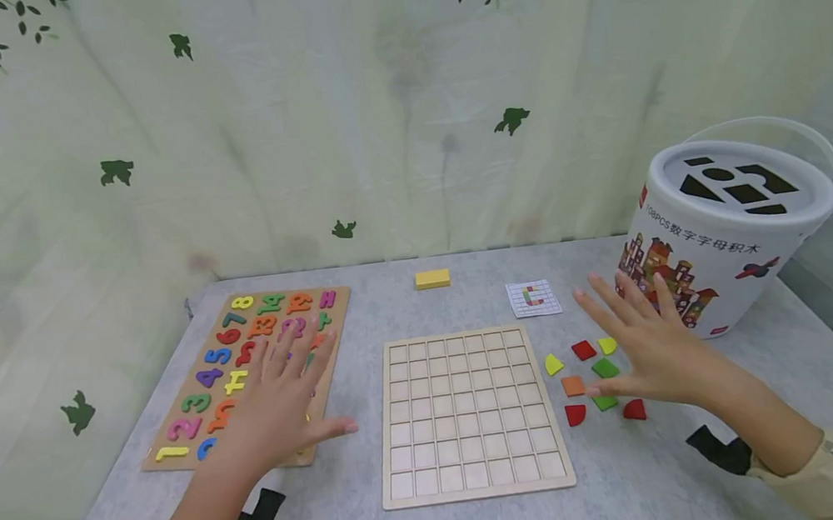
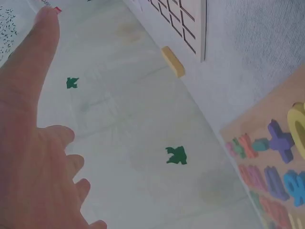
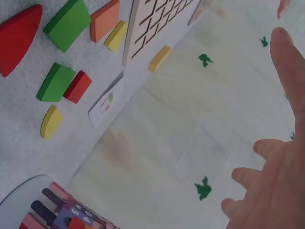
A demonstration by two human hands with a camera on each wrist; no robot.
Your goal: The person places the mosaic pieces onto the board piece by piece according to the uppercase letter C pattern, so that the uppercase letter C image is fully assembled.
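The wooden grid board (image 1: 471,414) is lying flat on the grey felt table (image 1: 634,490). Left of it, the left hand (image 1: 280,403) is hovering, fingers spread wide, over the number puzzle (image 1: 246,368). Right of it, the right hand (image 1: 647,347) is hovering likewise beside eight flat coloured pieces (image 1: 594,381): three red, two green, two yellow, one orange.

Left hand (image 1: 279,399) flat, fingers spread, hovering over number puzzle board (image 1: 179,450) — tan wood, colourful digits slotted in. Right hand (image 1: 646,342) also spread, above loose coloured tiles (image 1: 584,350): reds, greens, yellows, one orange, scattered on grey tabletop just right of empty wooden grid tray (image 1: 469,410), which lies flat between hands.
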